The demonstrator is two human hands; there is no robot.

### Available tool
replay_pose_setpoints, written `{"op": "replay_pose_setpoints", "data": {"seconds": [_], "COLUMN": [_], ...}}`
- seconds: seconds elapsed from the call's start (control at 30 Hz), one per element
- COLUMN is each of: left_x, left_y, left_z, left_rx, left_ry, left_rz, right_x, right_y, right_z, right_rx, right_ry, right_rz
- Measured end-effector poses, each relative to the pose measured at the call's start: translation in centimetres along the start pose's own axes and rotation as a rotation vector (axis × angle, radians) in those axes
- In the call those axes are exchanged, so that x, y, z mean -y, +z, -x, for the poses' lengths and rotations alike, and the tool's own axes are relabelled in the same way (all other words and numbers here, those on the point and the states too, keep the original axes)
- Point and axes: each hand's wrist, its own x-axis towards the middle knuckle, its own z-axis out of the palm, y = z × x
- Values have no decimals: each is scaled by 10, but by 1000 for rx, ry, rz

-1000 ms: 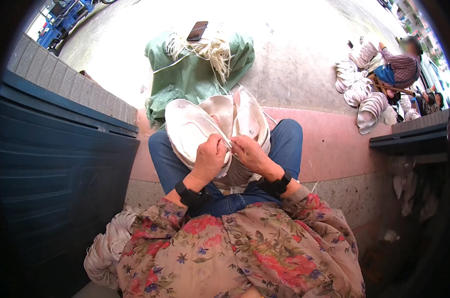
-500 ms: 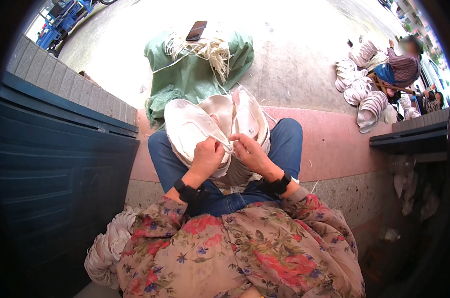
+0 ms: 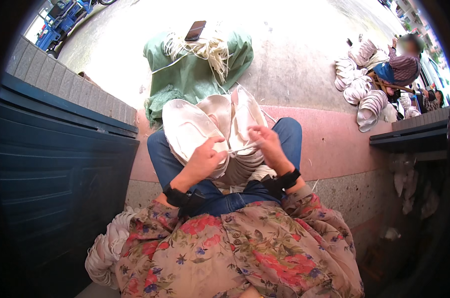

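Observation:
Between my knees stand white shoe uppers (image 3: 187,126), nested in stacks with their openings up. A thin white cord (image 3: 242,148) is stretched over the near end of the stacks, between my two hands. My left hand (image 3: 206,158) lies against the left stack, its thumb and fingers closed on the cord's left part with the index finger bent out. To the right, my right hand (image 3: 268,146), slightly smeared by motion, pinches the cord's other part. Several curved layers of the stack (image 3: 242,166) show below the cord.
A green cloth-covered bundle (image 3: 185,79) stands ahead, bearing loose white cords (image 3: 215,52) and a phone (image 3: 195,31). More uppers (image 3: 113,246) lie by my left side. A blue panel door (image 3: 61,184) is at left. Far right, a person (image 3: 404,64) sits by upper stacks (image 3: 371,109).
My hands have moved apart from close together; the right went rightward and up, the left slightly left and down. The cord is now drawn out between them. The far person's arm has risen.

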Motion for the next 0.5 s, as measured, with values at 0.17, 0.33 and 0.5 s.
{"op": "replay_pose_setpoints", "data": {"seconds": [0.17, 0.33, 0.5], "left_x": [5, -14, -26], "left_y": [-9, -20, -7], "left_z": [3, 0, 7], "left_rx": [14, 116, 216], "left_ry": [-39, -142, -74], "left_rz": [204, 308, 499], "right_x": [6, 18, 38], "right_y": [-13, -13, 20], "right_z": [1, -4, 27], "right_rx": [-66, 40, 323], "right_ry": [-7, -73, 6], "right_rz": [-157, -18, 249]}}
